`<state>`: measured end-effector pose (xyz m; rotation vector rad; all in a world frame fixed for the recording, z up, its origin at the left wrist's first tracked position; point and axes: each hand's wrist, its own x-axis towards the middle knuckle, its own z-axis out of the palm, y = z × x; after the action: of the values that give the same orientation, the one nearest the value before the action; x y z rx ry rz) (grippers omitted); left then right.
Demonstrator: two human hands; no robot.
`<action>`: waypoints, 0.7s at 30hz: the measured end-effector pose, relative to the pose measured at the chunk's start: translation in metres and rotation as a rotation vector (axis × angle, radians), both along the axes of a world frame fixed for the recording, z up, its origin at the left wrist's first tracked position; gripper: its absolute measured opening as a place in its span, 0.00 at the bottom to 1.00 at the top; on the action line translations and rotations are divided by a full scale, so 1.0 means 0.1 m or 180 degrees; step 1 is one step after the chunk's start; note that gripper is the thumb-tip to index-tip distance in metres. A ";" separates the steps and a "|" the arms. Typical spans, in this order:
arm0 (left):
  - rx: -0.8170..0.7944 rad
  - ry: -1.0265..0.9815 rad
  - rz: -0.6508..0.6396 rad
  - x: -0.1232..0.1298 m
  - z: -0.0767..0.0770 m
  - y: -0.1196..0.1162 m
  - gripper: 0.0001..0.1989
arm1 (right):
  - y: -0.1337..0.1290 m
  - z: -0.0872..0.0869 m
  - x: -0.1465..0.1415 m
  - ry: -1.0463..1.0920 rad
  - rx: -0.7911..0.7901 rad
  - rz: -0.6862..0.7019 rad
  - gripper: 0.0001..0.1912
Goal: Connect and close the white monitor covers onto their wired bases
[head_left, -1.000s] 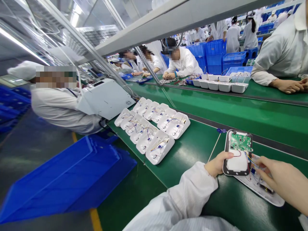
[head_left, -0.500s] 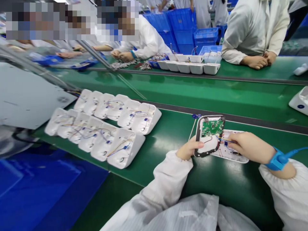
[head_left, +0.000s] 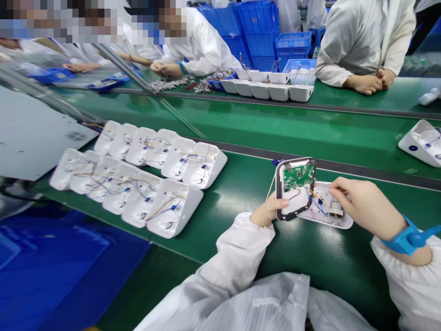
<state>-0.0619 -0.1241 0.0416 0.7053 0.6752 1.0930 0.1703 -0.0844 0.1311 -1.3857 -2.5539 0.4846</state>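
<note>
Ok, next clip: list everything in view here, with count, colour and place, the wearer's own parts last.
Open housing with circuit board: one, white and grey with green board, propped up in the left hand.
Flat shell half: one, white, on the bench, joined by coloured wires.
Wired shells: about a dozen, white, two rows at left.
Trays: several, white, far side.
Crates: several, blue, background.
Conveyor belt: green, centre.
Co-workers: several, white coats, far side.
Wrist strap: blue, right wrist.
Left hand: grips the housing.
Right hand: fingers on the shell's parts.
</note>
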 end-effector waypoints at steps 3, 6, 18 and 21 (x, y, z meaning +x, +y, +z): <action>-0.0028 0.0039 0.0009 0.00 0.01 0.00 0.37 | 0.04 -0.03 0.01 -0.0010 -0.0032 -0.0076 0.10; -0.0064 0.0076 0.0037 0.01 0.01 -0.02 0.33 | 0.04 -0.06 -0.01 -0.0007 -0.0071 -0.0032 0.10; 0.2182 0.1345 -0.1113 0.01 0.43 -0.09 0.41 | 0.18 -0.23 -0.07 -0.0023 -0.0120 0.0023 0.12; 0.2694 0.1858 -0.1561 0.15 0.58 -0.21 0.39 | 0.18 -0.29 -0.09 0.0081 -0.0062 0.0108 0.11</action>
<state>-0.0466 -0.1451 0.0992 1.8599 0.4547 0.6742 0.1617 -0.0664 0.1025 -1.3356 -2.5629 0.5308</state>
